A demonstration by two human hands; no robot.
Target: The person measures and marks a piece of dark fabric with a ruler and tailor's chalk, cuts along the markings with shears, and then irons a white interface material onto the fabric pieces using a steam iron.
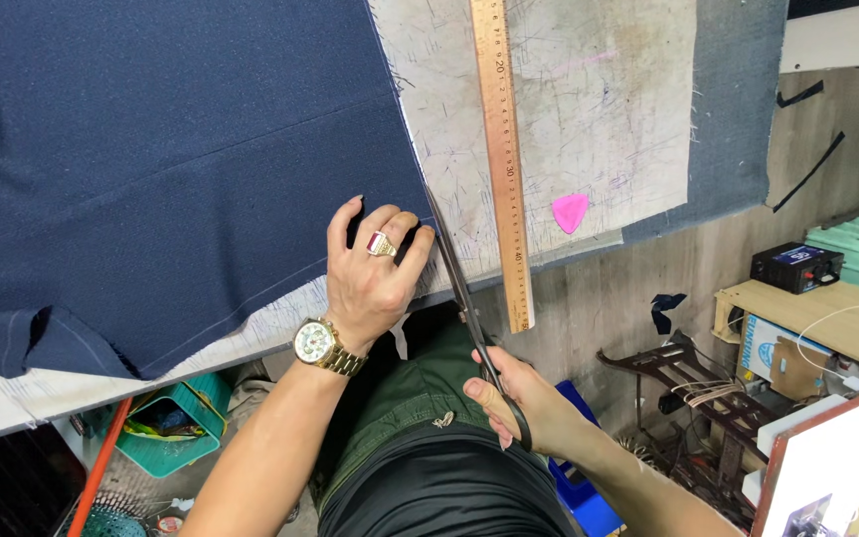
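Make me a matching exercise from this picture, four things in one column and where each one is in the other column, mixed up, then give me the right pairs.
Things:
1. scissors
2. wooden ruler
3. pink chalk
4. navy fabric

Places:
A. under the left hand
B. right of the ruler, on the table
C. in the right hand
D. lying lengthwise between the fabric edge and the chalk

Pairs: 1-C, 2-D, 3-B, 4-A

Left hand (pixel 375 273) flat, fingers spread (palm down); right hand (pixel 514 398) closed, gripping.
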